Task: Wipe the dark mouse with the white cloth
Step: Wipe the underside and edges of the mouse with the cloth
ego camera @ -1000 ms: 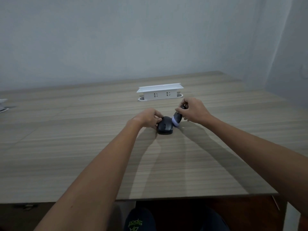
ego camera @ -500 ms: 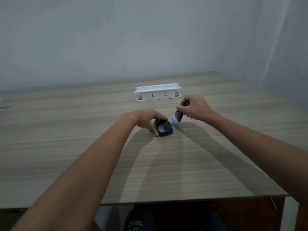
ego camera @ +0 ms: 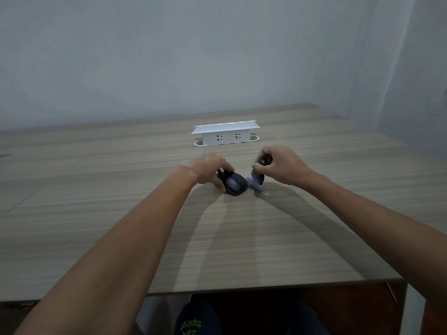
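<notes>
The dark mouse lies on the wooden table, a little beyond mid-table. My left hand grips its left and far side, with the fingers curled around it. Just right of the mouse, my right hand is closed on a small dark object and the pale, bunched white cloth. The cloth hangs below the fist and touches the table beside the mouse. I cannot tell what the dark object is.
A white socket box stands on the table behind both hands, close to the wall. The table's near edge runs below my forearms, and its right corner is at the lower right. My knees show under the table.
My left hand has shifted from the mouse's left edge to wrap around its far side. My right hand with the cloth has drawn slightly right, away from the mouse.
</notes>
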Motion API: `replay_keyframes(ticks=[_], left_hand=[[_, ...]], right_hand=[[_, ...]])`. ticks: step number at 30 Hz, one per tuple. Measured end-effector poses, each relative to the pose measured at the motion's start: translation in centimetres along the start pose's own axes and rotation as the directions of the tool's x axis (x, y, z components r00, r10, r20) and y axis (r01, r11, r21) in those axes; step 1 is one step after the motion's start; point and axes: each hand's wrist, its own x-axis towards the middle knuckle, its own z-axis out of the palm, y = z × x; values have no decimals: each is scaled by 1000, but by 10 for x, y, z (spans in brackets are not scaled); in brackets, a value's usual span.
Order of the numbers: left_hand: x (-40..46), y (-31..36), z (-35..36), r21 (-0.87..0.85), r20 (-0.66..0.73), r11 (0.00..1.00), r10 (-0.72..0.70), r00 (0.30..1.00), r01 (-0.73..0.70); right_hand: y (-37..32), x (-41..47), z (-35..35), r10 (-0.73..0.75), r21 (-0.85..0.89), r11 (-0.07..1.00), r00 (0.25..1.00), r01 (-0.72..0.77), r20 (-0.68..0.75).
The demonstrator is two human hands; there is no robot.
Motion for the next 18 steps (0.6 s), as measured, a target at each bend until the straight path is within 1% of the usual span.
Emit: replay_keyframes(ticks=[1, 3, 4, 5, 7, 8, 9, 10, 12, 13, 14, 16, 17, 18], left_hand=[[0, 0, 0, 8, -3, 1000, 2, 1000, -2], [0, -1, 1, 5, -6, 1000, 1, 1000, -1], [0, -2, 2, -4, -9, 1000, -3, 1000, 3], [0, -2, 3, -14, -14, 1000, -8, 1000, 8], [-1, -3, 5, -45, -24, 999, -20, 1000, 19], [-1, -3, 5, -58, -26, 998, -24, 999, 22], [-1, -2, 5, -65, -29, 998, -23, 999, 21], [0, -3, 6, -68, -30, 997, -23, 999, 21], [0, -4, 7, -67, -32, 997, -25, 999, 23], [0, -4, 7, -69, -32, 997, -27, 999, 24], [0, -4, 7, -75, -31, 997, -29, 999, 27], [1, -4, 7, -85, -24, 996, -33, 999, 30], [1, -3, 7, -86, -22, 996, -33, 999, 31], [1, -3, 7, -85, -21, 996, -34, 999, 32]], right_hand=[[-3, 0, -1, -3, 53, 999, 1000, 2, 20], [-8, -1, -2, -11, 154, 988, 994, -6, 112], [-9, 0, -1, -17, 147, 989, 990, -4, 143], [-8, 1, 0, -23, 102, 995, 990, 9, 142], [-6, 7, -1, -39, -11, 999, 995, 40, 87], [-7, 9, -1, -42, -40, 998, 997, 44, 62], [-9, 10, -3, -44, -31, 998, 997, 46, 56], [-11, 10, -4, -47, 11, 999, 996, 47, 79], [-18, 9, -5, -61, 98, 994, 982, 44, 178], [-18, 9, -5, -67, 82, 995, 973, 50, 219], [-17, 10, -3, -75, 15, 997, 971, 74, 229], [-11, 14, -3, -75, -120, 988, 980, 98, 185], [-10, 14, -4, -68, -129, 988, 985, 89, 157], [-11, 14, -4, -65, -96, 992, 988, 79, 143]])
